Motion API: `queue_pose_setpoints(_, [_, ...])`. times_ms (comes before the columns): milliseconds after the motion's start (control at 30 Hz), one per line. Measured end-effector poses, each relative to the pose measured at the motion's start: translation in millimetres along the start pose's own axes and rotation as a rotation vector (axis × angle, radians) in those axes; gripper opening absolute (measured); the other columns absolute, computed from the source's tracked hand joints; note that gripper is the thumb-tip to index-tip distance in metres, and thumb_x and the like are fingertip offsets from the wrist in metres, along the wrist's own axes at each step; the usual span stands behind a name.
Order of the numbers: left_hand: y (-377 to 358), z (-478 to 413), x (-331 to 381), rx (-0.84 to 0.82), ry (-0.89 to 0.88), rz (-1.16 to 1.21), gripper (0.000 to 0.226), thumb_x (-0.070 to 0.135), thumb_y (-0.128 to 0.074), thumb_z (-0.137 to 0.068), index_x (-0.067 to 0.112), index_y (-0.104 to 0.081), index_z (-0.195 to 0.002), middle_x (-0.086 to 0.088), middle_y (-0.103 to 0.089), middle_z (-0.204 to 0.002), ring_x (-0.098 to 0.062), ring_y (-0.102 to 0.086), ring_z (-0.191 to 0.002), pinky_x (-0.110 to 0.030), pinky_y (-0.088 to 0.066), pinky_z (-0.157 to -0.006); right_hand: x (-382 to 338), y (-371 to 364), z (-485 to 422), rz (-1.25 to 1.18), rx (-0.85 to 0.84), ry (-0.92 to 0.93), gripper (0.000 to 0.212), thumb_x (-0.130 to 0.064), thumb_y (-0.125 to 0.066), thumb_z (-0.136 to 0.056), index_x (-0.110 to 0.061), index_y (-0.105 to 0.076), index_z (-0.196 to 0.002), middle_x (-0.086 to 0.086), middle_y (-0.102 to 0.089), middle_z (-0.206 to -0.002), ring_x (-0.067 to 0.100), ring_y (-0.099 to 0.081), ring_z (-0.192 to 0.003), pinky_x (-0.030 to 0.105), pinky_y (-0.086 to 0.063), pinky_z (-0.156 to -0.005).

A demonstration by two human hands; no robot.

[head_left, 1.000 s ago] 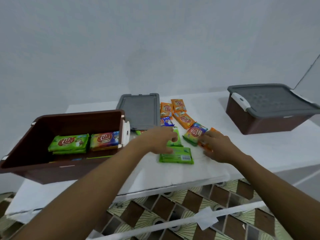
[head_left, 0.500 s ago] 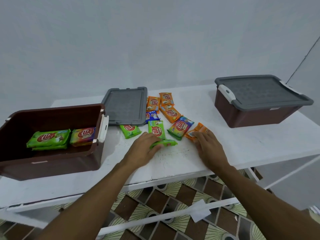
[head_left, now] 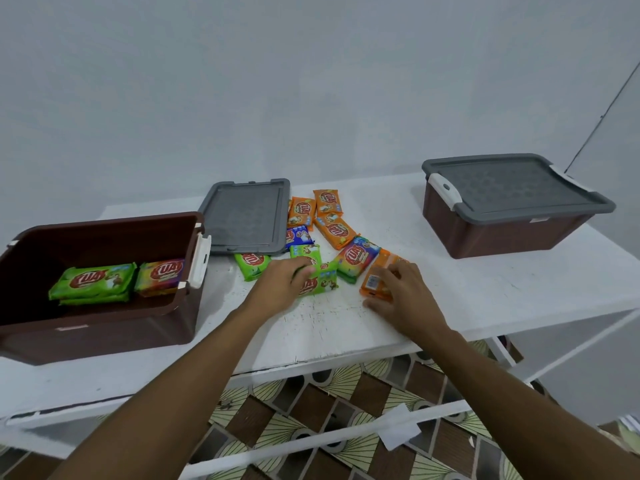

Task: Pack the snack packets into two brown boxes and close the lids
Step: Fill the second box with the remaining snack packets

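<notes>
Left hand [head_left: 280,287] is gripping a glossy green packet [head_left: 322,280] on the table [head_left: 485,299]; right hand [head_left: 405,297] is pinching an orange packet [head_left: 374,280] just right of it.

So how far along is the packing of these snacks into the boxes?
Partly done. The open box on the left holds a few packets; the right box is closed, contents hidden. In hand: the left hand grips a green packet, the right hand an orange packet. Left: several loose packets on the table to pack, and the grey lid to put on.
</notes>
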State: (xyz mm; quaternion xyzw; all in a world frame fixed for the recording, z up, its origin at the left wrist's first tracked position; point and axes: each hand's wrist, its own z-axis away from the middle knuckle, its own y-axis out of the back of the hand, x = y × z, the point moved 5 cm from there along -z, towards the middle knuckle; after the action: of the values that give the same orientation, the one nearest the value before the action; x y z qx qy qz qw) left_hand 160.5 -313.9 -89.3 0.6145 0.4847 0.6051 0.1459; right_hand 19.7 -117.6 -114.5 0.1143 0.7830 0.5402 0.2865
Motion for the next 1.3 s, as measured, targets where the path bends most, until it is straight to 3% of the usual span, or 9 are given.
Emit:
queue_pose_setpoints(100, [0.0,-1.3,-1.4,-0.031,0.032,-0.001,0.03,0.034,-0.046,-0.101,0.014,-0.062,-0.086,0.001,-0.057,-0.07,-0.01,-0.049,-0.06,-0.028,-0.037,-0.055,-2.7,6.8,-13.3,0.087,-0.088,-0.032,0.054,-0.05,-0.061,-0.089,-0.022,-0.052,-0.133,0.005,-0.042,-0.133,0.02,-0.039,-0.121,0.032,-0.045,-0.095])
queue_pose_setpoints(200, [0.4,-2.0,-0.8,-0.05,0.029,-0.023,0.029,0.035,-0.045,-0.101,0.017,-0.061,-0.085,0.005,-0.056,-0.071,-0.007,-0.048,-0.062,-0.026,-0.036,-0.055,-14.2,18.3,-27.9,0.213,-0.158,0.085,0.038,-0.041,-0.053,-0.095,-0.015,-0.058,-0.122,0.007,-0.059,-0.123,0.02,-0.053,-0.105,0.029,-0.045,-0.083])
queue_pose_setpoints(400, [6.4,-7.1,-1.1,-0.043,0.064,-0.177,0.033,0.036,-0.042,-0.102,0.013,-0.064,-0.092,-0.005,-0.064,-0.084,-0.02,-0.059,-0.076,-0.036,-0.051,-0.064,-11.4,72.0,-43.0,-0.033,0.092,-0.065,0.021,-0.025,-0.046,-0.096,-0.016,-0.05,-0.115,0.007,-0.064,-0.078,0.019,-0.057,-0.061,0.031,-0.044,-0.051])
queue_pose_setpoints(567, [20.4,-16.0,0.4,-0.093,0.192,-0.054,0.038,0.035,-0.042,-0.103,0.016,-0.05,-0.07,-0.005,-0.059,-0.072,-0.022,-0.063,-0.072,-0.029,-0.047,-0.056,-0.6,76.2,-49.2,-0.62,-0.003,-0.391,0.02,-0.018,-0.041,-0.1,-0.018,-0.055,-0.114,0.014,-0.065,-0.1,0.022,-0.069,-0.077,0.041,-0.061,-0.064])
queue_pose_setpoints(700, [25.2,-18.3,-2.7,-0.166,0.251,-0.008,0.04,0.036,-0.044,-0.102,0.01,-0.052,-0.073,-0.019,-0.068,-0.087,-0.03,-0.067,-0.078,-0.036,-0.053,-0.063,-5.2,59.5,-47.8,-0.577,-0.167,-0.349,0.019,-0.025,-0.052,-0.099,-0.02,-0.055,-0.117,0.011,-0.066,-0.11,0.021,-0.069,-0.088,0.037,-0.06,-0.068])
queue_pose_setpoints(800, [25.3,-15.6,-11.3,-0.204,0.271,0.008,0.043,0.037,-0.046,-0.101,0.004,-0.058,-0.078,-0.021,-0.068,-0.087,-0.036,-0.066,-0.078,-0.042,-0.054,-0.065,-11.7,51.3,-45.6,-0.512,-0.242,-0.289,0.036,-0.024,-0.068,-0.09,-0.021,-0.053,-0.122,0.006,-0.066,-0.115,0.019,-0.067,-0.097,0.038,-0.06,-0.078])
queue_pose_setpoints(1033, [32.0,-16.8,-8.3,-0.308,0.238,-0.043,0.035,0.029,-0.042,-0.103,0.011,-0.05,-0.074,-0.013,-0.058,-0.077,-0.021,-0.055,-0.068,-0.035,-0.047,-0.062,-28.6,61.9,-56.5,-0.307,-0.382,-0.288,0.03,-0.026,-0.075,-0.082,-0.024,-0.05,-0.099,0.003,-0.061,-0.112,0.02,-0.067,-0.093,0.031,-0.06,-0.071])
queue_pose_setpoints(1200, [62.5,-30.0,17.6,-0.247,0.154,-0.127,0.038,0.029,-0.036,-0.105,0.011,-0.048,-0.074,-0.007,-0.055,-0.074,-0.016,-0.05,-0.066,-0.035,-0.04,-0.065,-41.9,70.9,-64.8,-0.654,-0.381,-0.384,0.031,-0.015,-0.074,-0.083,-0.015,-0.054,-0.106,0.012,-0.068,-0.1,0.017,-0.071,-0.07,0.023,-0.049,-0.049])
queue_pose_setpoints(1300, [89.7,-31.0,26.2,-0.198,0.082,-0.153,0.04,0.036,-0.045,-0.102,0.013,-0.05,-0.07,-0.003,-0.052,-0.07,-0.013,-0.046,-0.063,-0.034,-0.036,-0.063,-56.8,74.3,-68.7,-0.732,-0.457,-0.401,0.021,-0.012,-0.069,-0.088,-0.006,-0.065,-0.108,0.012,-0.073,-0.098,0.018,-0.073,-0.075,0.026,-0.056,-0.06])
